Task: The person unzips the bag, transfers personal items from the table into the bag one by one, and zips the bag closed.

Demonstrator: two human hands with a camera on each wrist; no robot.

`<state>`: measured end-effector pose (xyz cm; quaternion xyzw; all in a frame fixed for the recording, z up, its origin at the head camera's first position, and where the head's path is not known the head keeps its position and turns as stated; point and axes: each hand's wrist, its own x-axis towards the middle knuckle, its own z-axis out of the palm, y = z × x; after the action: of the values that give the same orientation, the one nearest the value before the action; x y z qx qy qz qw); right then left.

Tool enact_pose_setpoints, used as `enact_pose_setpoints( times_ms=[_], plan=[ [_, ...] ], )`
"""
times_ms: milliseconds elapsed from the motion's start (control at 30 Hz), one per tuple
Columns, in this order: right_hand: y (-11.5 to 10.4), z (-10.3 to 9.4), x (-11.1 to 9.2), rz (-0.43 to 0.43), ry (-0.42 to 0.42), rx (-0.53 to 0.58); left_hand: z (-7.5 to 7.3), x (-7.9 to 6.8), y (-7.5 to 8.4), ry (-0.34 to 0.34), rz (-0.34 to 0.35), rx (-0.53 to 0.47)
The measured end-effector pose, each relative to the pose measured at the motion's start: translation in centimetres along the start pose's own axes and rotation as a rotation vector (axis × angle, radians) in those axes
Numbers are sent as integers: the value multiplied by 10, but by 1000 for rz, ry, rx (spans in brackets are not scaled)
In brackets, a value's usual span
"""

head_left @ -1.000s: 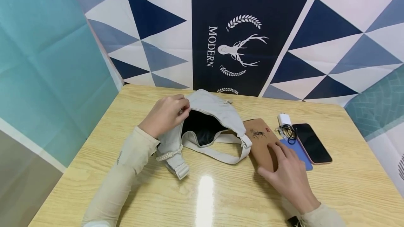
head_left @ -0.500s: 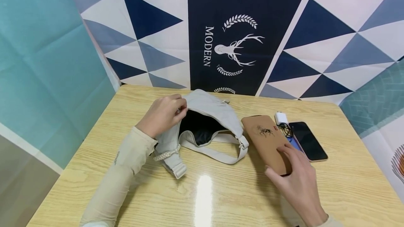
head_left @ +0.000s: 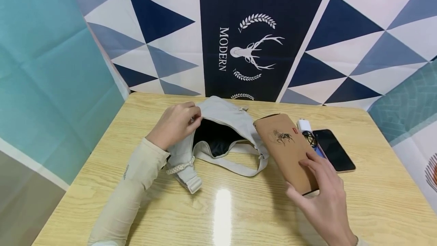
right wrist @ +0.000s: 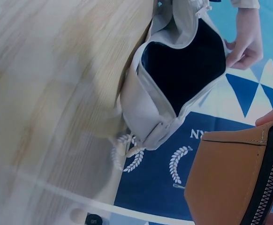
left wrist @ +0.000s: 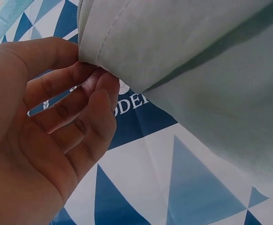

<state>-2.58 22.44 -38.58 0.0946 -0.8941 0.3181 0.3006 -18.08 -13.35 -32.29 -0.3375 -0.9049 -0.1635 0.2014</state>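
Opening edge of pale bag (head_left: 230, 114) pinched by left hand (head_left: 177, 121), grip nearly closed. Brown wallet (head_left: 286, 151) held by right hand (head_left: 326, 194), grip spread wide across it, above tabletop (head_left: 170, 221), beside bag.

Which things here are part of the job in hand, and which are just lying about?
In the job:
bag, mouth open, edge pinched by the left hand
wallet, gripped by the right hand

Apparently just lying about, since no hand holds them:
phone
plug
black cable
blue item, mostly hidden
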Motion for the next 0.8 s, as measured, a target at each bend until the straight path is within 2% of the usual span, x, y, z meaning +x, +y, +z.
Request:
enact_pose_setpoints(
  times_ms=[267,433,800],
  plan=[
    [-15,1,-1,-84,-39,47,-1,-3,1,2,-5,11],
    [-25,7,-4,-177,-11,93,0,-2,2,5,2,11],
    [-41,25,-10,-325,-13,165,0,0,2,19,30,29]
  ],
)
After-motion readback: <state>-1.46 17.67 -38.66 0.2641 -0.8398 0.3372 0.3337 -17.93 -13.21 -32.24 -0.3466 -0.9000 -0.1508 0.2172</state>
